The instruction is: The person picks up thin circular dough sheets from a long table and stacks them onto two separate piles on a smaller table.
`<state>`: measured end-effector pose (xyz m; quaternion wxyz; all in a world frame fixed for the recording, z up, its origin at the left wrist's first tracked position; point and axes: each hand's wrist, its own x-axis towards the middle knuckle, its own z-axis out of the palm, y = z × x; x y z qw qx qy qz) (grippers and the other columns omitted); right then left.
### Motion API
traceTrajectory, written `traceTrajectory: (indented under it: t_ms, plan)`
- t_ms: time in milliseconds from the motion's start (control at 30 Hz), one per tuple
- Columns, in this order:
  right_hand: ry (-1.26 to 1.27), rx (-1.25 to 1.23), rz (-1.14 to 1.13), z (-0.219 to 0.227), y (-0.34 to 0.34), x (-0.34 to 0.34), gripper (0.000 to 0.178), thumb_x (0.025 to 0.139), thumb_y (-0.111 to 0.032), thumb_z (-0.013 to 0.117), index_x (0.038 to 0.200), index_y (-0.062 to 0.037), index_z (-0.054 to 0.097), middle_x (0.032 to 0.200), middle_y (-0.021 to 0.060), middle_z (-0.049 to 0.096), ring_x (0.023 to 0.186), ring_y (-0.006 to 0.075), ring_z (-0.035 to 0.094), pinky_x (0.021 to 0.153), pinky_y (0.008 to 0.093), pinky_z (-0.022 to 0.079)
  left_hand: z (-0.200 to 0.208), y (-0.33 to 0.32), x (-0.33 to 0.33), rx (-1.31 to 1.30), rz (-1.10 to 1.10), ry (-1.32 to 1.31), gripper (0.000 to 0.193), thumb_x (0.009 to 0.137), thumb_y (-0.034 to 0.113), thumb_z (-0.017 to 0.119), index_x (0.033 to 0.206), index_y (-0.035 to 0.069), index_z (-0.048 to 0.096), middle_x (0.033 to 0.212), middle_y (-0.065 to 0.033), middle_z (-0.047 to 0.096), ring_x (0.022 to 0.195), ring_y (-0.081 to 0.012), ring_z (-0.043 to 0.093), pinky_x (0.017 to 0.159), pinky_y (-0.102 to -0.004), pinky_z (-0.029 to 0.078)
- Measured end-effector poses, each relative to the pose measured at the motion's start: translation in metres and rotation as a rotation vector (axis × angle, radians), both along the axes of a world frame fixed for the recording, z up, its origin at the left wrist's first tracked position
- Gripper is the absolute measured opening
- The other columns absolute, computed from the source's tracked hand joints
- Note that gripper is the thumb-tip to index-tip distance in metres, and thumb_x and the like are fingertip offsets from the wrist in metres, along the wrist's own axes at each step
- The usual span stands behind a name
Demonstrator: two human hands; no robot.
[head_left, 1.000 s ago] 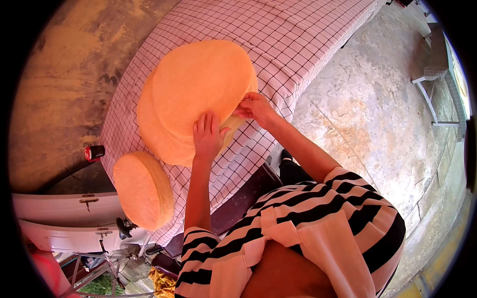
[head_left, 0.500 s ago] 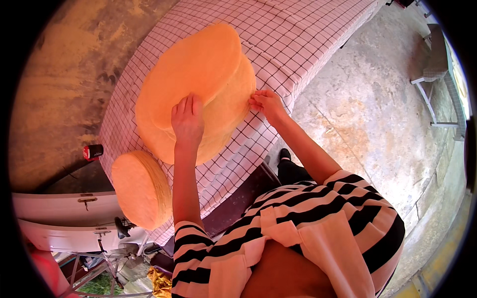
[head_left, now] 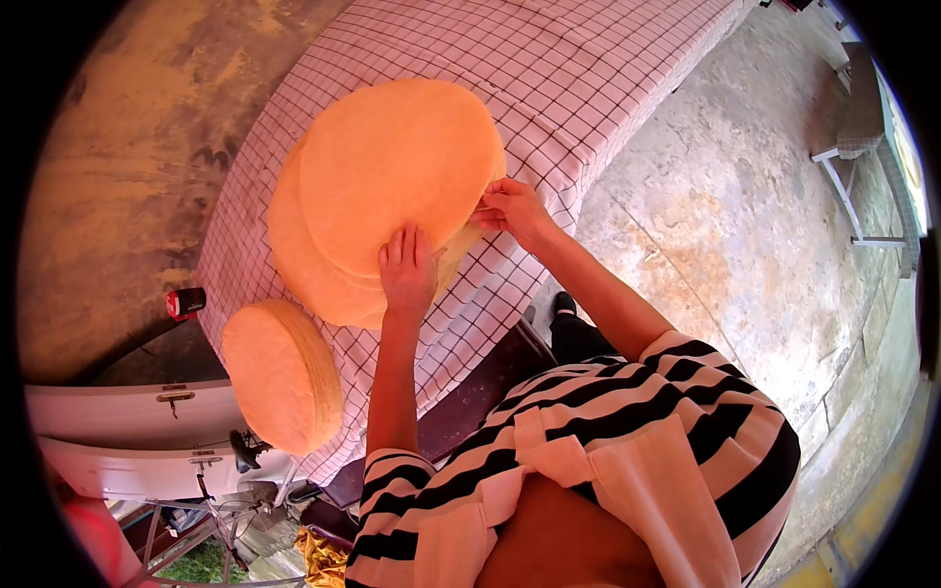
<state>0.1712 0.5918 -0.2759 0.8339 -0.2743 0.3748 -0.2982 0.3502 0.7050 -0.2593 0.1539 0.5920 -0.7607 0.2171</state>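
A stack of large, thin, round yellow-orange sheets (head_left: 304,245), pancake-like, lies on a checked cloth. Its top round sheet (head_left: 402,167) sits off-centre, shifted toward the far right of those beneath. At the near edge of this sheet is my left hand (head_left: 408,274), fingers on top and thumb beside them, closed on the rim. My right hand (head_left: 515,214) pinches at the stack's right edge; which layer its fingertips hold is hard to make out. Nearer and to the left stands a smaller, thick pile of round sheets (head_left: 279,377).
A white and black checked tablecloth (head_left: 559,59) covers the long table. Left of it, a red and black object (head_left: 184,303) tops a dark bar. A bicycle (head_left: 221,519) stands at lower left. A grey bench (head_left: 863,147) is at far right on the concrete floor (head_left: 706,235).
The top sheet has come down flatter, and its far edge has moved nearer. My left hand has shifted right and toward me with its rim; my right hand has edged slightly left.
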Motion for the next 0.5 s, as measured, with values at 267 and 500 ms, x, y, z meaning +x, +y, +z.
traceTrajectory:
  t_ms: [267,500]
  plan:
    - [-0.002,-0.042,-0.101,0.001,-0.002,-0.003,0.012,0.088,-0.011,0.049,0.095,-0.0016,0.049,0.095,0.0127,0.061,0.087,0.0204,0.062,0.07,0.0289,0.049,0.038,-0.03,0.025,0.046,0.11,-0.085,0.028,0.073,0.001,0.058,0.1,0.0,0.053,0.093,-0.0119,0.061,0.083,-0.0243,0.058,0.071,-0.0365,0.044]
    - [-0.019,0.01,-0.251,-0.017,-0.006,-0.007,0.013,0.084,-0.007,0.053,0.094,0.0012,0.049,0.088,0.0119,0.059,0.082,0.02,0.06,0.07,0.0287,0.05,0.115,-0.055,0.027,-0.31,0.055,-0.172,0.021,0.071,-0.002,0.053,0.091,0.003,0.055,0.091,-0.0112,0.062,0.088,-0.0237,0.059,0.073,-0.0351,0.044]
